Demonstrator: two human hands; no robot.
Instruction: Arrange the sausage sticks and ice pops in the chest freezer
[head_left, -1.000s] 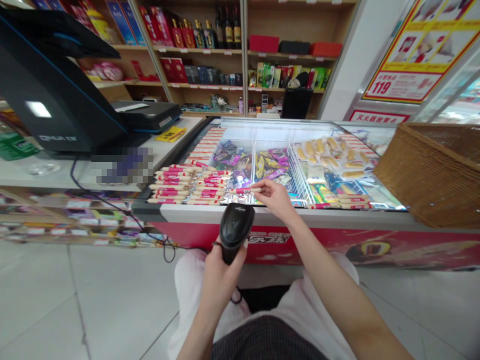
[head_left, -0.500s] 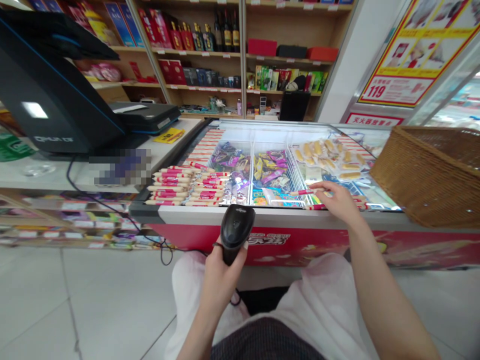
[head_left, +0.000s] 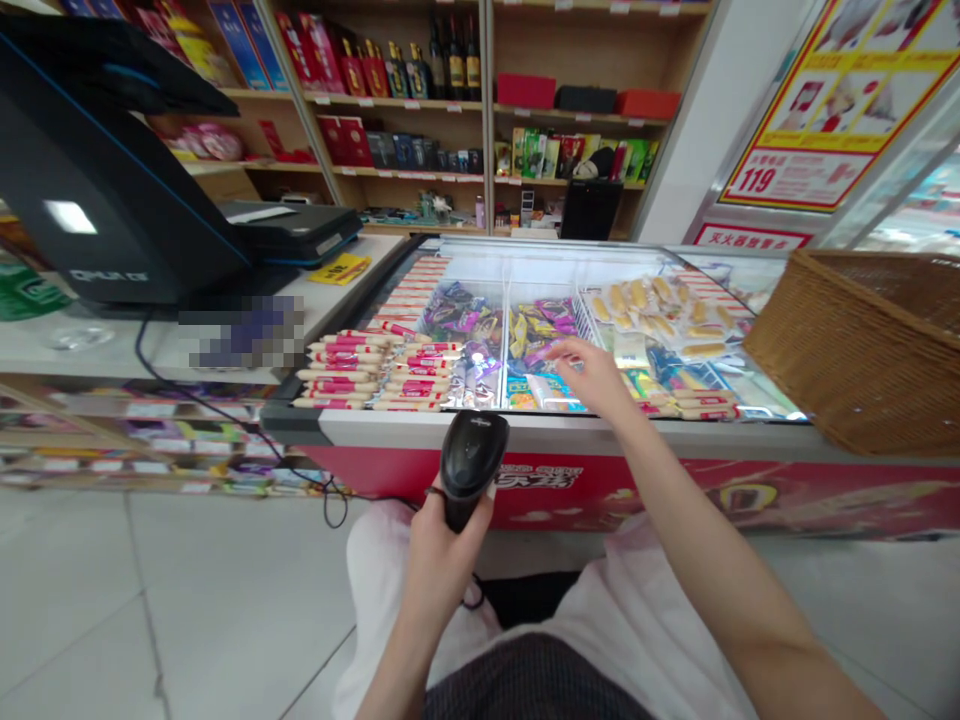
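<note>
Over the front middle of the chest freezer [head_left: 540, 430], my right grip [head_left: 594, 375] hangs part open, fingers loosely curled, nothing visible in it (fingertips a bit soft, but no stick shows between them). Below it, inside the freezer, colourful packets [head_left: 551, 392]; not touching them as far as I can tell. Just off the freezer's front edge, my left grip [head_left: 448, 535] is closed round the handle of a black barcode scanner [head_left: 474, 455], head up. Can't see whether a finger is on the trigger.

Wrapped sausage sticks: the big double stack [head_left: 382, 375] sits at the freezer's front left, red-labelled, lying flat; a smaller pile [head_left: 705, 403] sits at its front right, beyond my right wrist. Bagged snacks [head_left: 664, 305] lie farther back from that pile, wicker basket [head_left: 847, 360] at the freezer's right end. Off its left end, the bench [head_left: 135, 355] with a black terminal [head_left: 127, 200].

Step in hand, my judgement: between holds, right grip free over the gap between both stick groups, scanner at the ready. Taking a stick from either would call for a light pinch on one wrapper, neighbours left undisturbed, scanner kept steady.
</note>
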